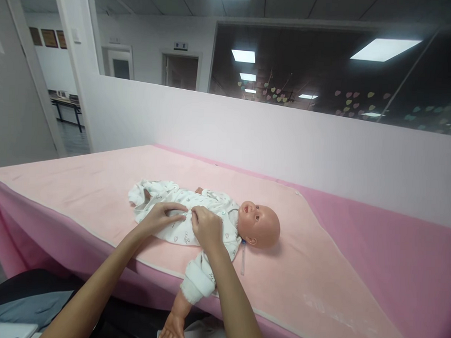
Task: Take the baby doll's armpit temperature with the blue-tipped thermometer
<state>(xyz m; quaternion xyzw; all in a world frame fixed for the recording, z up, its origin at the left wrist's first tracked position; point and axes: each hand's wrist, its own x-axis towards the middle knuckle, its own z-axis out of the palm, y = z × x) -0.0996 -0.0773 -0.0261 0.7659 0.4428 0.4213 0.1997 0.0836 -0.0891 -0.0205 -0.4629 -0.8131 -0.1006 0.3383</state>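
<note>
A baby doll lies on its back on a pink-covered table, head to the right. It wears a white printed romper. My left hand rests on the romper's front, its thumb and fingers stretched out and apart. Beside it, my right hand has its fingertips pinched together on the cloth near the front opening; what lies between them is mostly hidden. The doll's near arm hangs over the table edge, with the sleeve bunched up under my right forearm. The romper's legs lie crumpled at the left.
The table cover is light pink over a darker pink cloth. A thin clear tube with a blue end lies by the doll's neck. Behind the table stands a white half wall with glass above. A door is at the left.
</note>
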